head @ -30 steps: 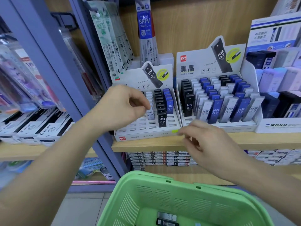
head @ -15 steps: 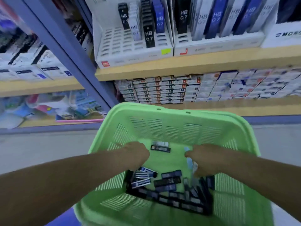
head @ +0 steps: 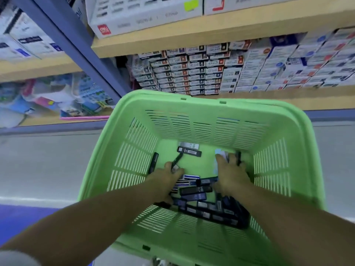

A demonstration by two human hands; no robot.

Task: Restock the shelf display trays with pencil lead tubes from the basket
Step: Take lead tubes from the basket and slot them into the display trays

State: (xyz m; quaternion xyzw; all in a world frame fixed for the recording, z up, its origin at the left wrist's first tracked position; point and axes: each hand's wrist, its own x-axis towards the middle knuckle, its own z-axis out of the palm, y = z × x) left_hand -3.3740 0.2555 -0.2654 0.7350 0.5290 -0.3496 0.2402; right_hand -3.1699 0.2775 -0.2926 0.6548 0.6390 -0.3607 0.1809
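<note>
Pickup step, both hands down inside the green basket (head: 192,104), which fills the centre and lower part of the frame. Pencil lead tubes (head: 194,191) lie loose on the basket floor: mostly black and dark blue, heaped toward the lower right, with a few strays near the far wall.

Left hand (head: 169,179), centre-left: grip looks clamped, thumb and forefinger pinching the lower end of a black tube (head: 177,159) that sticks up and away from the fingers. Right hand (head: 230,173), centre-right: fingers pushed down among the tubes, with pale ones showing just past the fingertips. Cannot tell if that grip is closed on any of them; motion blur.

Display tray (head: 134,25) is only partly in view at the top of the frame, white front edge sitting on the wooden shelf (head: 172,43); its slots are cut off. Stacked small boxes (head: 192,73) sit on the shelf below it, behind the basket.

Judged stage: mid-restock, plenty of tubes left to place. Next move calls for securing the tubes, lifting both hands clear of the basket rim, raising the view to the tray, then turning each tube upright and matching an empty slot by colour.
</note>
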